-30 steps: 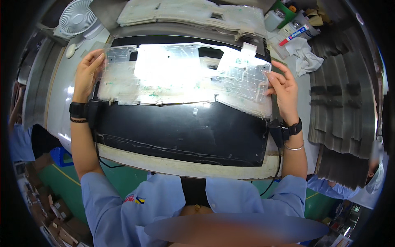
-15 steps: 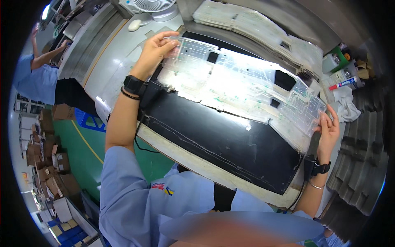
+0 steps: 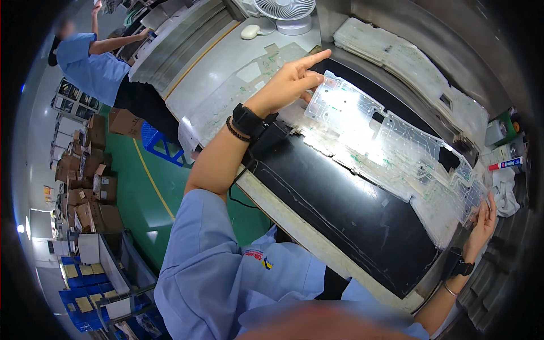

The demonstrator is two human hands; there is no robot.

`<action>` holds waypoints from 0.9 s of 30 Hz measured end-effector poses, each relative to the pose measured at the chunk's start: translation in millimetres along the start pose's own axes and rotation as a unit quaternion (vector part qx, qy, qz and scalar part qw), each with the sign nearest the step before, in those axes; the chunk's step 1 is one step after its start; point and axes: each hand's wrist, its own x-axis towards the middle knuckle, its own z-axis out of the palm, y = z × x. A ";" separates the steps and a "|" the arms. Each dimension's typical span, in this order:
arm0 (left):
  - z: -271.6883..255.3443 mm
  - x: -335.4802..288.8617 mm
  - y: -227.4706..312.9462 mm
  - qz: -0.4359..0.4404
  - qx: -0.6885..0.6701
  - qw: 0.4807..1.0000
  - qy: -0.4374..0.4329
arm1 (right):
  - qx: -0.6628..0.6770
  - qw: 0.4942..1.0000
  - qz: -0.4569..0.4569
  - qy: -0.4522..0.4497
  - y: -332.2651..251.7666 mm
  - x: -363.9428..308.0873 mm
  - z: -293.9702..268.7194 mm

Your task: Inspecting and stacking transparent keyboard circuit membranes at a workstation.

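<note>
A clear plastic circuit film [image 3: 408,135], printed with thin traces and cut with openings, is tilted above a stack of similar sheets [image 3: 435,220] on a black mat [image 3: 345,198]. The film's far left corner sits between the thumb and fingers of my left hand [image 3: 290,85], whose index finger points out straight. At the film's right end my right hand [image 3: 481,224] holds the edge, fingers partly hidden behind it. Strong glare whitens the film's left half. Dark watch-like bands with black boxes are on both my wrists.
Another pile of sheets [image 3: 405,68] lies along the back wall. A white fan [image 3: 294,25] and a white mouse [image 3: 250,32] stand at the far left, near loose clear sheets [image 3: 226,85]. A marker [image 3: 506,164] and a white cloth [image 3: 504,192] lie right. A co-worker [image 3: 96,62] stands far left.
My view has swung left, so the bench appears farther right. The film is tilted more, and my left index finger has straightened away from its corner.
</note>
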 end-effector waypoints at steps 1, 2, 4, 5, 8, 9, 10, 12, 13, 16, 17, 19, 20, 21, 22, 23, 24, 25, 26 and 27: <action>1.6 0.1 2.7 0.001 -0.004 1.000 -0.007 | 0.011 1.000 0.003 -0.007 1.6 0.7 -4.4; 2.9 -0.1 3.8 0.001 -0.008 1.000 -0.014 | 0.021 1.000 0.007 -0.015 3.6 1.4 -7.3; 5.3 -1.4 9.1 -0.001 0.012 1.000 -0.017 | 0.045 0.998 0.005 -0.033 8.0 1.7 -10.0; 5.7 -1.6 10.4 -0.002 0.035 0.999 -0.018 | 0.070 0.996 0.001 -0.051 9.0 2.0 -11.7; -2.3 2.4 -2.3 0.003 0.079 0.995 -0.063 | 0.068 0.995 0.015 -0.072 9.4 2.5 -18.1; -3.5 3.5 -4.3 0.003 0.078 0.995 -0.067 | 0.066 0.995 0.018 -0.070 10.3 2.7 -20.2; -4.2 4.1 -5.2 0.010 0.110 0.992 -0.068 | 0.018 0.997 0.011 -0.071 11.3 3.1 -22.1; -3.7 4.3 -4.3 0.017 0.143 0.987 -0.072 | -0.030 0.997 0.007 -0.070 15.4 3.4 -23.7; -2.6 3.6 -2.2 0.015 0.137 0.989 -0.060 | -0.042 0.997 -0.005 -0.067 17.2 3.6 -24.0; -5.0 4.2 -2.0 0.023 0.129 0.990 -0.051 | -0.054 0.996 -0.024 -0.063 18.6 5.2 -25.6; -5.6 4.6 -3.1 0.033 0.128 0.990 -0.052 | -0.055 0.996 -0.032 -0.063 17.6 6.2 -26.1; -6.5 5.6 -2.7 0.028 0.113 0.992 -0.047 | -0.082 0.995 -0.023 -0.042 7.0 9.9 -25.1; -4.9 7.7 -2.1 0.023 0.100 0.994 -0.042 | -0.108 0.994 -0.014 -0.021 -0.4 12.6 -25.7; -3.7 7.9 -1.7 0.025 0.098 0.994 -0.043 | -0.126 0.989 -0.063 -0.033 -10.7 16.7 -21.7; -3.1 7.7 -0.4 0.019 0.123 0.992 -0.038 | -0.140 0.983 -0.110 -0.040 -23.7 21.2 -8.2; -0.1 9.8 -0.1 0.014 0.146 0.988 -0.039 | -0.156 0.975 -0.155 -0.043 -40.5 23.3 9.8; 0.7 8.5 -1.5 0.015 0.145 0.988 -0.041 | -0.104 0.977 -0.164 -0.082 -62.4 24.0 42.3; -1.4 4.9 -5.7 0.027 0.121 0.992 -0.027 | -0.111 0.967 -0.181 -0.143 -94.4 20.0 82.1; -0.1 5.0 -6.6 0.045 0.095 0.994 -0.021 | -0.143 0.947 -0.223 -0.178 -115.4 19.1 106.5; 0.7 4.6 -8.8 0.048 0.057 0.997 -0.012 | -0.103 0.937 -0.257 -0.212 -127.4 16.9 138.1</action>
